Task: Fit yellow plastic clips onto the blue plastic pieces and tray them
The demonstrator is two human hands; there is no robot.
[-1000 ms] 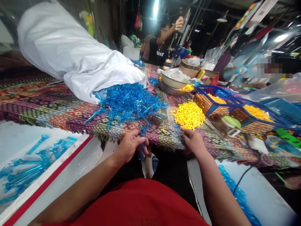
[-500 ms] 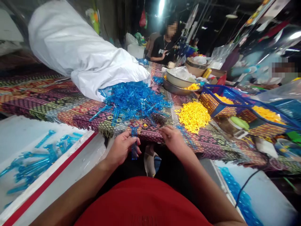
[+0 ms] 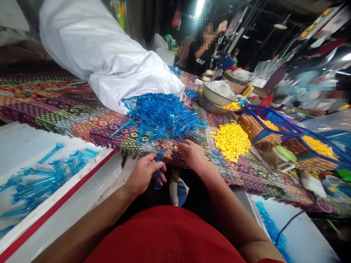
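My left hand (image 3: 145, 172) is closed around a translucent blue plastic piece (image 3: 158, 179), held upright at the table's front edge. To its right, my right hand (image 3: 193, 154) has its fingers pinched together over the patterned cloth. Its fingertips are right beside a small yellow plastic piece (image 3: 175, 147) lying there; whether anything is between them is hidden. Just beyond my hands, a heap of clear blue plastic parts (image 3: 164, 115) spills from the mouth of a large white sack (image 3: 131, 73). A pile of small yellow pieces (image 3: 231, 141) lies right of my right hand.
Blue baskets (image 3: 270, 126) holding yellow pieces stand at the right, with stacked metal bowls (image 3: 218, 96) behind the pile. A white box (image 3: 90, 175) at lower left contains several blue parts. Another white container (image 3: 304, 230) is at lower right. A person (image 3: 199, 60) is across the table.
My right hand has moved left across the cloth to the small yellow piece. My left hand keeps hold of the blue piece. The person across the table has raised a hand.
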